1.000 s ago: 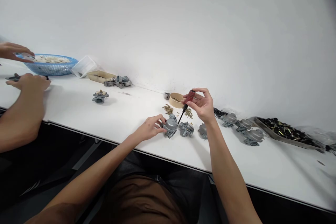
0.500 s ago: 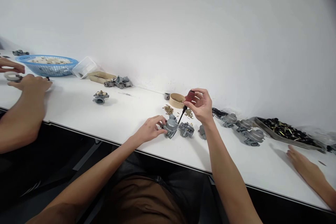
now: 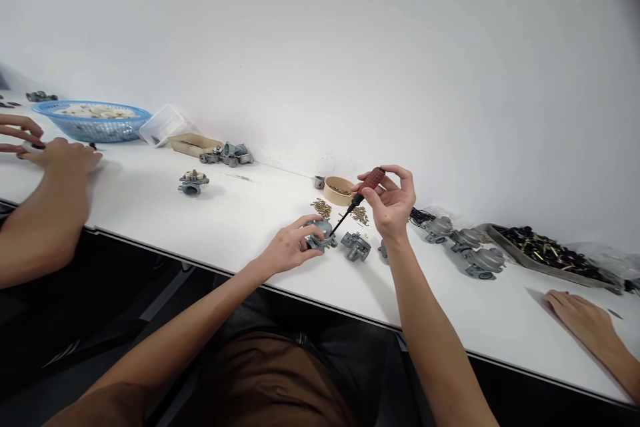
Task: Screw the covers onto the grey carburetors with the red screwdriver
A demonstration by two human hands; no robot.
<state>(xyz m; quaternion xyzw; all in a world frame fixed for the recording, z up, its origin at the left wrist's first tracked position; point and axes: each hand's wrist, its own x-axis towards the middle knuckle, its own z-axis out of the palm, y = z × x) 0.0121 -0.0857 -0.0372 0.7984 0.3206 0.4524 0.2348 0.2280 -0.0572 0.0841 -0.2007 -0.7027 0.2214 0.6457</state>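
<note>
My left hand [image 3: 293, 245] grips a grey metal carburetor [image 3: 319, 235] on the white table, fingers round its left side. My right hand [image 3: 393, 200] holds a screwdriver [image 3: 371, 183] by its red and black handle. The slanting shaft points down and left, with its tip at the carburetor's right edge; whether it sits in a screw is too small to tell. Just right of it stands another carburetor [image 3: 356, 247]. A further grey part [image 3: 383, 249] is partly hidden behind my right wrist. Small brass screws [image 3: 321, 207] lie in a pile behind the held carburetor.
A round tan tub [image 3: 338, 191] of small brass parts stands near the wall. Several carburetors [image 3: 483, 261] and a tray of black parts [image 3: 553, 253] lie right. At left are a lone carburetor [image 3: 193, 183], a blue basket [image 3: 95, 123] and a co-worker's hands [image 3: 63, 153]; another person's hand [image 3: 580, 317] rests right.
My right hand has moved slightly right, tilting the screwdriver more, and its tip has shifted left onto the carburetor. My left hand has turned the carburetor. The hand at far right has moved slightly.
</note>
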